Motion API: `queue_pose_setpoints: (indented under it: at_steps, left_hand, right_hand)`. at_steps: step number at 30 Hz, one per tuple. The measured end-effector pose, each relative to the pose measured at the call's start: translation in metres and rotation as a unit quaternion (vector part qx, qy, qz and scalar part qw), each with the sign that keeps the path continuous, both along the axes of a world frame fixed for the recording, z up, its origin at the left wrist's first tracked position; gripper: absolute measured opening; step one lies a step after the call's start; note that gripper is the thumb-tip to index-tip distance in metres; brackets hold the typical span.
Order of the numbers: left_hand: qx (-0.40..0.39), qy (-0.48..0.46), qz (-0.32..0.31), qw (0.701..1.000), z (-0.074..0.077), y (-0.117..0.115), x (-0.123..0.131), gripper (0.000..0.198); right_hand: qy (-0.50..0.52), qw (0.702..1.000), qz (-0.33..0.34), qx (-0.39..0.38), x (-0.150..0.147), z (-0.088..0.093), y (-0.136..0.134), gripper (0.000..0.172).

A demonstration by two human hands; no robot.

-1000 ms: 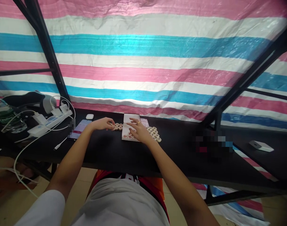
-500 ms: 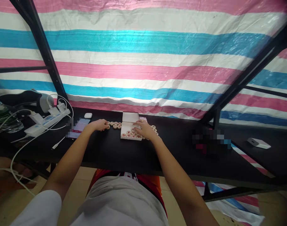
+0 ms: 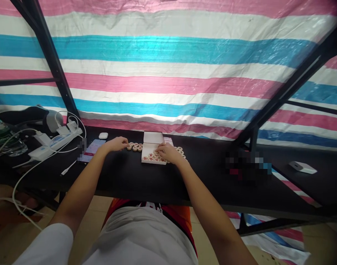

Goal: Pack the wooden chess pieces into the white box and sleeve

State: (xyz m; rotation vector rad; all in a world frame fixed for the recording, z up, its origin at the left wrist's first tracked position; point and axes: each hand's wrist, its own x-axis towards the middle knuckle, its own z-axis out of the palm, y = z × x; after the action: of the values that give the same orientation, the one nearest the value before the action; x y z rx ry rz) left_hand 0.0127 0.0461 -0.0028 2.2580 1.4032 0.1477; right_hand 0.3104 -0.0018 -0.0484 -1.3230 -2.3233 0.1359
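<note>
Left hand [image 3: 117,143] lies curled beside loose round wooden chess discs [image 3: 135,147] on the black table [image 3: 129,176]; right hand [image 3: 168,152] fingers discs inside the shallow white box [image 3: 151,156]; whether either grasps cannot be told; seemingly mid-packing; next needs a fine pinch.

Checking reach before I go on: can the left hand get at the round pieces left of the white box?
Probably yes: the left hand lies right beside the round pieces, with nothing between them.
</note>
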Motion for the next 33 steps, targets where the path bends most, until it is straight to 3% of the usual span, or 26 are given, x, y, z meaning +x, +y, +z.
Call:
queue_pose_setpoints:
  at_steps: [3, 6, 9, 21, 26, 33]
  left_hand:
    - [0.092, -0.007, 0.010, 0.996, -0.001, 0.006, -0.004, 0.033]
    - [0.129, -0.004, 0.004, 0.992, -0.005, 0.010, -0.006, 0.049]
    - [0.105, 0.011, -0.010, 0.994, -0.010, 0.011, -0.006, 0.058]
    - [0.074, 0.020, -0.021, 0.997, -0.014, 0.015, -0.010, 0.063]
    - [0.063, 0.017, 0.001, 0.998, -0.013, 0.016, -0.014, 0.057]
    - [0.060, 0.017, 0.004, 0.998, -0.024, 0.023, -0.011, 0.048]
  right_hand:
    - [0.008, 1.000, 0.003, 0.001, 0.001, -0.002, 0.001, 0.029]
    - [0.009, 1.000, -0.002, 0.005, 0.000, -0.001, 0.001, 0.028]
    - [0.008, 1.000, -0.006, 0.002, 0.000, -0.001, 0.000, 0.027]
    - [0.017, 1.000, -0.010, -0.012, -0.003, 0.000, -0.001, 0.027]
    - [0.008, 1.000, -0.004, -0.013, -0.001, -0.003, 0.001, 0.030]
    - [0.019, 1.000, -0.003, -0.013, -0.002, -0.002, 0.000, 0.030]
